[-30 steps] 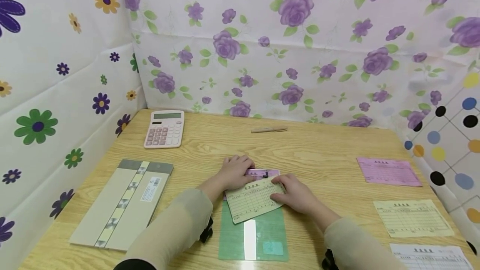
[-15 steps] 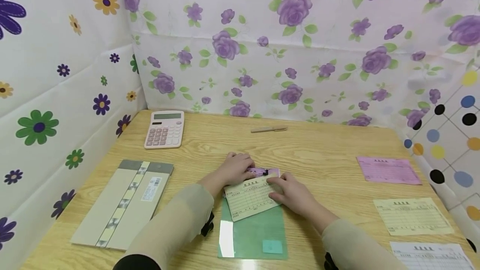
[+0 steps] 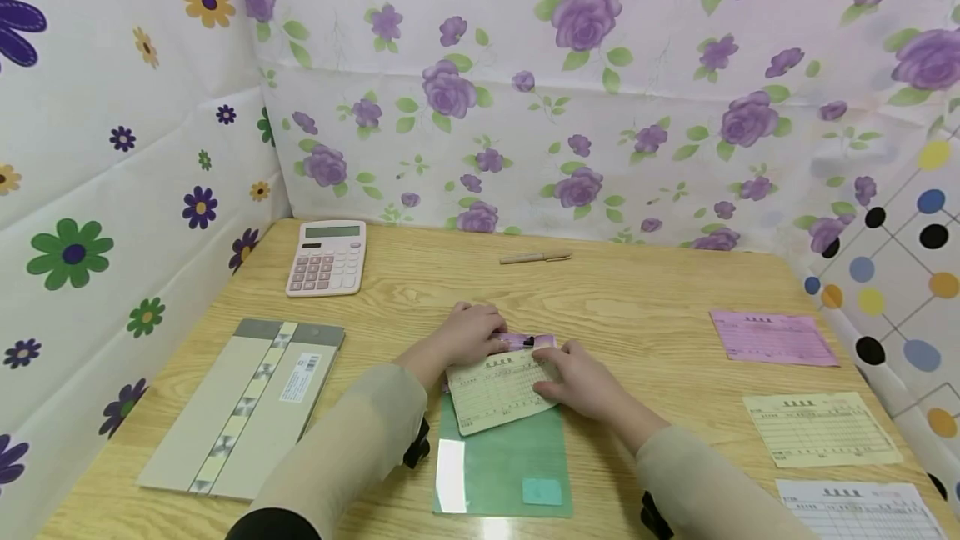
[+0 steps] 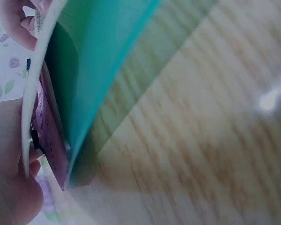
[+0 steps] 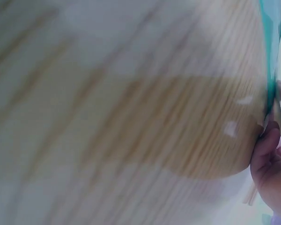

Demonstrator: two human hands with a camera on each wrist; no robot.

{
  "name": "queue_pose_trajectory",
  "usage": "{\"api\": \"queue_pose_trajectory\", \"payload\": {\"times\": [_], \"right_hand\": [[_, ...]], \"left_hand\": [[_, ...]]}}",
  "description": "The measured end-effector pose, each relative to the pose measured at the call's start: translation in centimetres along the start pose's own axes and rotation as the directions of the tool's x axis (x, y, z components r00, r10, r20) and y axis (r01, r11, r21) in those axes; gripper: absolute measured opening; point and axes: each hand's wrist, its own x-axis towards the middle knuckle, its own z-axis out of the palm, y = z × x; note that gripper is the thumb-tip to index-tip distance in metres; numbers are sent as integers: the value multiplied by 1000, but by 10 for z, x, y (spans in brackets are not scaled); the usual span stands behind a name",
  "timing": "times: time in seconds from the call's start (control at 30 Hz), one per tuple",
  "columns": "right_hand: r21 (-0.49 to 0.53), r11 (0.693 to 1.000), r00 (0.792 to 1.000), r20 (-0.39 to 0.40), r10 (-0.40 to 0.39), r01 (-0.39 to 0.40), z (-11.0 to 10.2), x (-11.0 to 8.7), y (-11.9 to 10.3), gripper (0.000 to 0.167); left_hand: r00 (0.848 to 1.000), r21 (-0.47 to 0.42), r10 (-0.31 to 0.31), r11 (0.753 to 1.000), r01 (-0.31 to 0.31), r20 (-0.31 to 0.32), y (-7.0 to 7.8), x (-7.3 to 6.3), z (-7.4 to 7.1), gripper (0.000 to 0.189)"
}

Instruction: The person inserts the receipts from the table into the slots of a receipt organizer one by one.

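Observation:
A pale yellow printed form slip (image 3: 501, 397) lies tilted over the upper part of a green translucent folder (image 3: 502, 473). Behind its top edge shows a pink form slip (image 3: 545, 342) with a small black clip (image 3: 528, 342). My left hand (image 3: 471, 335) grips the yellow slip at its upper left, fingers bent close to the clip. At the slip's right edge, my right hand (image 3: 581, 382) pinches it between thumb and fingers. In the left wrist view the yellow slip (image 4: 30, 101) stands edge-on, with the pink slip (image 4: 51, 133) behind it.
A grey-beige file folder (image 3: 247, 411) lies at left, a pink calculator (image 3: 327, 258) behind it. A pen (image 3: 536, 257) lies at the back. Along the right side are a pink slip (image 3: 772, 338), a yellow slip (image 3: 821, 430) and a white slip (image 3: 858, 511).
The yellow slip has shifted slightly up and left with both hands, covering more of the pink slip. Glare on the green folder has moved to its left edge.

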Motion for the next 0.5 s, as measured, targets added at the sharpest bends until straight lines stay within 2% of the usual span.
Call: {"api": "queue_pose_trajectory", "payload": {"times": [0.1,0.2,0.5], "right_hand": [[69,997,999,4,43,-44,-2,2,1,49],[90,993,997,0,71,-71,-2,3,0,50],[-20,998,998,-31,63,-63,5,1,-6,47]], "left_hand": [[1000,8,1,1000,-1,-4,0,0,1,29],[1000,8,2,1000,-2,-12,0,0,1,28],[1000,-51,-20,998,19,-21,-1,1,2,22]]}}
